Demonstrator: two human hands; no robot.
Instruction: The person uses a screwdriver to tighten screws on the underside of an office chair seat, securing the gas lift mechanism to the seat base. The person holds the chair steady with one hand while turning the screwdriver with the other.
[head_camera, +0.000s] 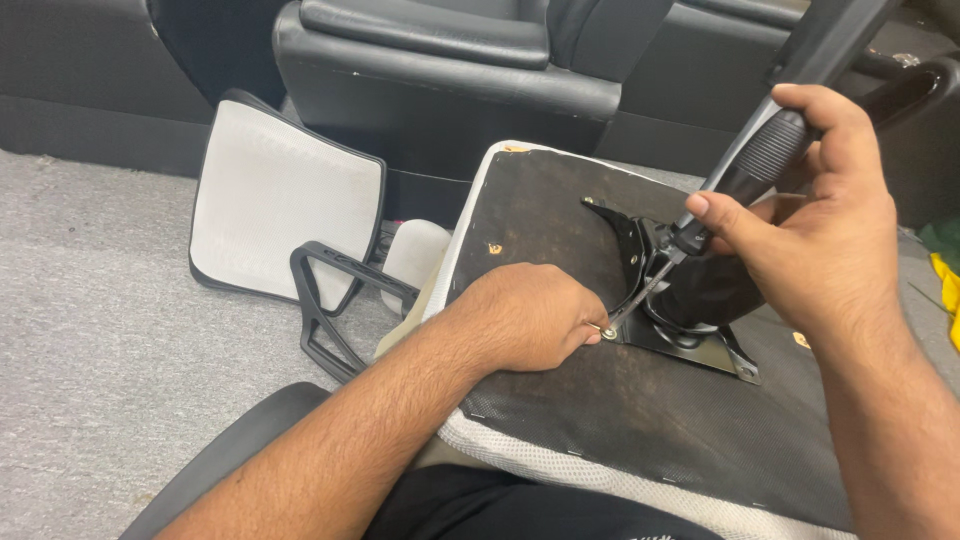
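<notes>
From the head view, the right hand (820, 215) is wrapped shut on one screwdriver (745, 170), its tip at one screw (609, 333) on the metal plate (690, 335) of an upturned seat (600, 400) — left fingers (575, 330) pinch that screw. Small, hard, likely slippery; best held by its head. One backrest (285, 195) and one armrest (335, 300) lie on the floor (90, 330).

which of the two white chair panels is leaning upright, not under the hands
The chair back, on the left. It leans against the black sofa, untouched. The seat lies underside up beneath both hands, with the screwdriver at its metal plate.
</notes>
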